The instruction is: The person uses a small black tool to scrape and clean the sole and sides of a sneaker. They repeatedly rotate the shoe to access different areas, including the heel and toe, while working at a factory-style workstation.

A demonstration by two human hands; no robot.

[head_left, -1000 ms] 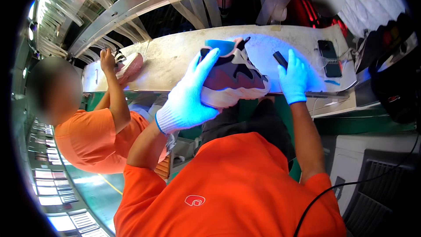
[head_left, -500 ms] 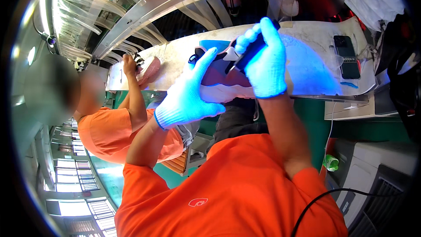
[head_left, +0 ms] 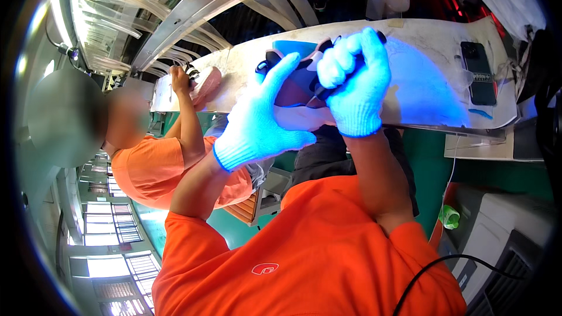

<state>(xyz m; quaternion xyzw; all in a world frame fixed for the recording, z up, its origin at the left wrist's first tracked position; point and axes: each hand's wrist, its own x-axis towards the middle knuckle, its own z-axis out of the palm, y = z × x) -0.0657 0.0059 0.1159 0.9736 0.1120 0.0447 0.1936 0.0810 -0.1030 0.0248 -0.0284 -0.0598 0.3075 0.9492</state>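
My left hand [head_left: 252,120], in a white knit glove lit blue, grips a shoe [head_left: 300,86] with a dark upper and a pale sole along its near side. Its finger and thumb spread around the shoe's left end. My right hand [head_left: 357,79], gloved the same way, is closed in a fist around a dark-handled tool [head_left: 382,37]. Below the fist, the tool's thin metal tip [head_left: 317,98] points down at the shoe, close to the edge where upper and sole meet. Whether it touches cannot be made out. The fist hides most of the handle and the shoe's right end.
Behind the shoe, a blue piece [head_left: 291,47] lies on the pale worktable [head_left: 246,61]. A phone [head_left: 479,70] and a small blue strip [head_left: 480,113] rest at the right. At the left, a co-worker in orange [head_left: 149,167] handles a pink shoe [head_left: 206,85].
My right fist has turned and come lower, so the tool's handle now shows less. The shoe stays in my left hand. The whole view has shifted slightly.
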